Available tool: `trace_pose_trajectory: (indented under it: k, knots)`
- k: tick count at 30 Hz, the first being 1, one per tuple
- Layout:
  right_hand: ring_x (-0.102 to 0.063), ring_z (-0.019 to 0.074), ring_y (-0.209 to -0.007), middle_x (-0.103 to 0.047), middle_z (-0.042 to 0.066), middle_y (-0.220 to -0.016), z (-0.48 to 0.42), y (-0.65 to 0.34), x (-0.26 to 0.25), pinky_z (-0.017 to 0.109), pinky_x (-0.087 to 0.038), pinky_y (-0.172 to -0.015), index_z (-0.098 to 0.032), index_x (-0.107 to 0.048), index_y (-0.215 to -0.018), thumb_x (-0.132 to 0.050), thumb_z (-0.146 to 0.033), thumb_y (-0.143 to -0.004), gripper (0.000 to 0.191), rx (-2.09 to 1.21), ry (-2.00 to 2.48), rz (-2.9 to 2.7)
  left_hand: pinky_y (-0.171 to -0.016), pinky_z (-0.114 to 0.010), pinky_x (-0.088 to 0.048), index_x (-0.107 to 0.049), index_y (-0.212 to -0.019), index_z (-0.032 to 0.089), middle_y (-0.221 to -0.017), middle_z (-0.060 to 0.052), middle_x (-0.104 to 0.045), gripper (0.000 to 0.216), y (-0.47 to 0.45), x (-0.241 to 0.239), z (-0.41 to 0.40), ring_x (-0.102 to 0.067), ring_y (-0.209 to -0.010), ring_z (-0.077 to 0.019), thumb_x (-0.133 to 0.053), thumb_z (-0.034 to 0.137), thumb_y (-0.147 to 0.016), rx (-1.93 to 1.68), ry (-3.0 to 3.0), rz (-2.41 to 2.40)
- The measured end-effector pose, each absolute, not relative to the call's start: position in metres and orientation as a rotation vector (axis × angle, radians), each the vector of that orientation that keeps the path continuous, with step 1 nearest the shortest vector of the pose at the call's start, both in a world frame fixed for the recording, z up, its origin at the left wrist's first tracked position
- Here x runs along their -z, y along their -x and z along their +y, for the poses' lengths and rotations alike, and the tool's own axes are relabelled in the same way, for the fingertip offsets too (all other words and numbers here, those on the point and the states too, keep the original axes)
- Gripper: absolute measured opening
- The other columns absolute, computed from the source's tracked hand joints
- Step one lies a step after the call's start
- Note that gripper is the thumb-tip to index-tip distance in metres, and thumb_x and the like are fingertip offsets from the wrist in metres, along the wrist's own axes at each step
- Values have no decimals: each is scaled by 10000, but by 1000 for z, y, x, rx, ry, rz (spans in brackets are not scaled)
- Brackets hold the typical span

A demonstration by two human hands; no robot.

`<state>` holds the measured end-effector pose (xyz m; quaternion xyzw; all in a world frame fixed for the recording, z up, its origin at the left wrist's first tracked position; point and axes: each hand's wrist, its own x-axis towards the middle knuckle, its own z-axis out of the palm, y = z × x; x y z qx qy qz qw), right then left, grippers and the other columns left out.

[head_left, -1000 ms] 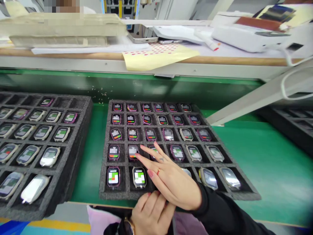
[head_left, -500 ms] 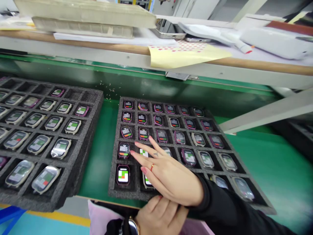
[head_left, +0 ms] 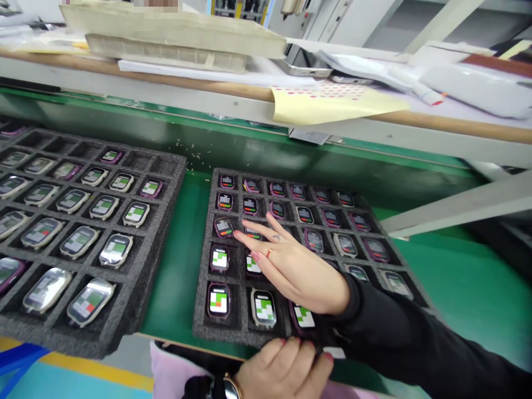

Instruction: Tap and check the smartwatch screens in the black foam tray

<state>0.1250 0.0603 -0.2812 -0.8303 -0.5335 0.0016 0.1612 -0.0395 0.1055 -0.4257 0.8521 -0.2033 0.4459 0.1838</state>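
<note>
My right hand (head_left: 299, 266) reaches over the right foam tray (head_left: 200, 310), fingers stretched out and apart. Its longest fingertips are at a purple-framed smartwatch (head_left: 225, 227) in the left column, showing a dark list screen. Below that, a smartwatch (head_left: 219, 258) and another purple one (head_left: 218, 300) show green and white blocks. A light-framed smartwatch (head_left: 263, 308) lies under my thumb side. My left hand (head_left: 286, 368), with a wristwatch (head_left: 231, 386) on its wrist, is at the tray's front edge, fingers bent and together; what they hold, if anything, is hidden.
A second foam tray (head_left: 135, 288) of smartwatches stands on the left of the green table (head_left: 177, 266). Above runs a shelf with plastic trays (head_left: 174, 36), papers and a yellow sheet (head_left: 332, 105). A white slanted post (head_left: 457, 202) crosses the right side.
My right hand has moved away from me, up the left column. The fourth-row watch there has gone from a dark list to green and white blocks. My left hand has shifted slightly right.
</note>
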Motion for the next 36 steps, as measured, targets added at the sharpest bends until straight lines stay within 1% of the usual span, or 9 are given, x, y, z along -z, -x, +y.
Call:
trace_pose_trajectory:
  k: [2, 4, 8, 14, 17, 21, 26, 31, 36]
  knots:
    - [-376, 278, -1379, -597, 109, -1328, 64, -133, 286, 636, -236, -1155, -122, -525, -1355, -268, -173, -1007, 436, -16, 2372, -1521, -1040, -272, -393, -719, -1058, 298, -1186, 32, -688, 270, 38, 426, 105, -587, -1103, -142, -665, 370, -803, -1287, -2394, -562]
    - [-340, 284, -1397, -607, 116, -1315, 68, -139, 295, 639, -210, -1161, -96, -516, -1357, -256, -180, -1010, 441, -18, 2383, -1529, -1050, -272, -387, -722, -1048, 301, -1169, 36, -694, 257, 36, 426, 105, -591, -1086, -132, -671, 370, -806, -1319, -2379, -543]
    - [-323, 301, -1402, -634, 134, -1274, 72, -145, 307, 647, -188, -1162, -58, -517, -1345, -269, -181, -1006, 438, -38, 2407, -1573, -1038, -269, -394, -726, -1036, 298, -1140, 38, -706, 246, 35, 424, 105, -600, -1053, -124, -683, 365, -803, -1337, -2371, -544]
    - [-368, 294, -1380, -635, 136, -1270, 43, -151, 297, 640, -229, -1153, -53, -526, -1338, -251, -174, -1002, 450, 22, 2448, -1507, -996, -254, -414, -741, -997, 300, -1105, 43, -723, 194, 32, 421, 104, -609, -1012, -120, -642, 287, -831, -1366, -2342, -520]
    - [-410, 277, -1357, -653, 118, -1247, 26, -152, 296, 636, -245, -1149, -102, -540, -1336, -275, -176, -999, 436, 16, 2464, -1467, -1001, -259, -408, -746, -981, 294, -1051, 46, -736, 180, 29, 420, 103, -610, -973, -110, -624, 267, -851, -1383, -2315, -487]
    - [-460, 275, -1324, -666, 142, -1217, 17, -148, 303, 626, -281, -1138, -83, -590, -1278, -286, -180, -994, 428, 59, 2437, -1450, -973, -251, -417, -749, -956, 293, -965, 50, -750, 165, 27, 420, 100, -625, -914, -97, -616, 255, -866, -1403, -2303, -458]
    - [-485, 263, -1302, -706, 113, -1143, 17, -145, 305, 601, -252, -1162, -106, -631, -1231, -308, -145, -976, 414, 45, 2402, -1478, -979, -251, -410, -750, -923, 305, -878, 63, -756, 198, 28, 419, 97, -638, -870, -82, -565, 236, -904, -1413, -2294, -406]
    - [-426, 285, -1346, -674, 133, -1206, 19, -147, 306, 621, -240, -1157, -65, -567, -1304, -285, -177, -993, 435, 64, 2402, -1461, -983, -244, -405, -750, -915, 308, -837, 70, -752, 219, 27, 418, 95, -644, -849, -75, -552, 215, -912, -1426, -2290, -384]
    - [-387, 292, -1370, -664, 124, -1229, 7, -149, 307, 628, -224, -1159, -64, -555, -1316, -273, -170, -999, 437, 46, 2433, -1471, -969, -244, -417, -752, -903, 311, -803, 65, -748, 262, 26, 419, 93, -649, -838, -80, -524, 184, -919, -1426, -2289, -341]
